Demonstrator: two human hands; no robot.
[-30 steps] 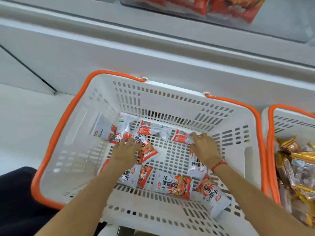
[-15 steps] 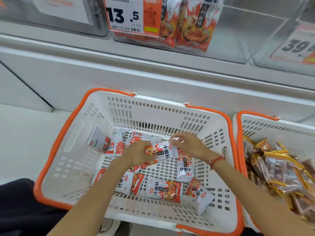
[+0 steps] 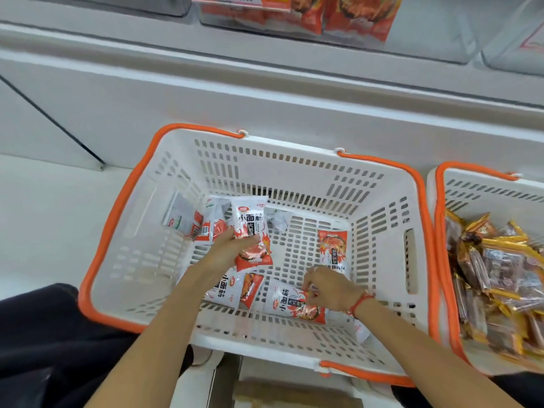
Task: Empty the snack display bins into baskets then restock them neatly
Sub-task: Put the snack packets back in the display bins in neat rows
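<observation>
Gathering packets from inside the basket (image 3: 382, 201), likely for restocking the bin (image 3: 426, 33) above it. Left hand (image 3: 232, 248) gripping a stack (image 3: 250, 228) upright mid-basket; right hand (image 3: 329, 287) pinching a packet (image 3: 290, 303) near the front wall.

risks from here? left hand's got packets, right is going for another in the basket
1. The left hand grips a small stack of packets loosely fanned; adding more could let one slip back into the white basket.
2. The right hand reaches for a packet near the front wall; another packet partly hidden beneath the wrist might get missed.
</observation>
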